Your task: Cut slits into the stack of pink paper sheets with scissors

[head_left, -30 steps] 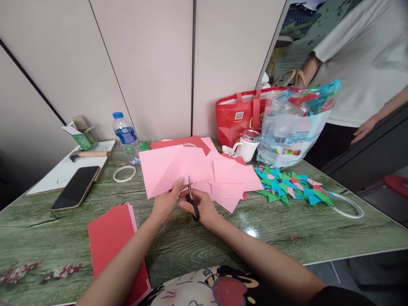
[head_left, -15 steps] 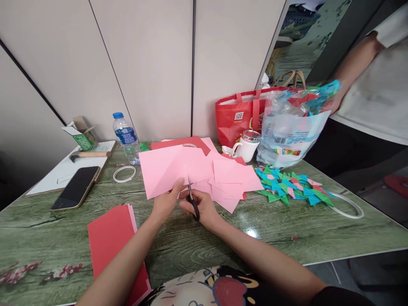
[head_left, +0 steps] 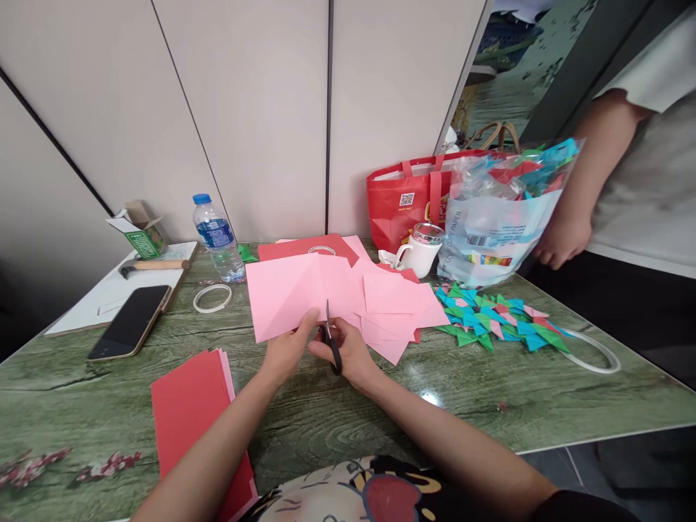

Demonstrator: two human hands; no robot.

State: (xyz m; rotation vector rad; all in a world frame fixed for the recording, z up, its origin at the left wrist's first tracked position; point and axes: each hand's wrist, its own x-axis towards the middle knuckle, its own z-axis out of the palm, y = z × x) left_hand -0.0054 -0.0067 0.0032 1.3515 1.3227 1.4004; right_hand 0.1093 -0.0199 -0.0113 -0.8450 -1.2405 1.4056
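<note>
My left hand [head_left: 288, 349] pinches the lower edge of a pink sheet of paper [head_left: 283, 297], which has a fold line near its right part. In my right hand [head_left: 351, 351] is a pair of scissors [head_left: 336, 355] with black handles, fingers in the loops. One blade lies upright over the pink sheet, just right of my left thumb. Cut pink paper pieces [head_left: 388, 293] are spread beyond and to the right of my hands. A stack of red and pink paper [head_left: 190, 413] lies partly under my left forearm.
At left are a phone [head_left: 130, 322], a hammer [head_left: 155, 266], a water bottle [head_left: 217, 239] and a tape ring [head_left: 212, 298]. A white mug [head_left: 421, 254], a red bag [head_left: 388, 206], a plastic bag [head_left: 483, 232] and folded paper pieces [head_left: 489, 315] stand right. Another person's hand [head_left: 565, 235] hangs beside the bag.
The pink sheet and both my hands have shifted slightly right, with the scissors at the sheet's lower edge. The other person's arm has come lower beside the plastic bag.
</note>
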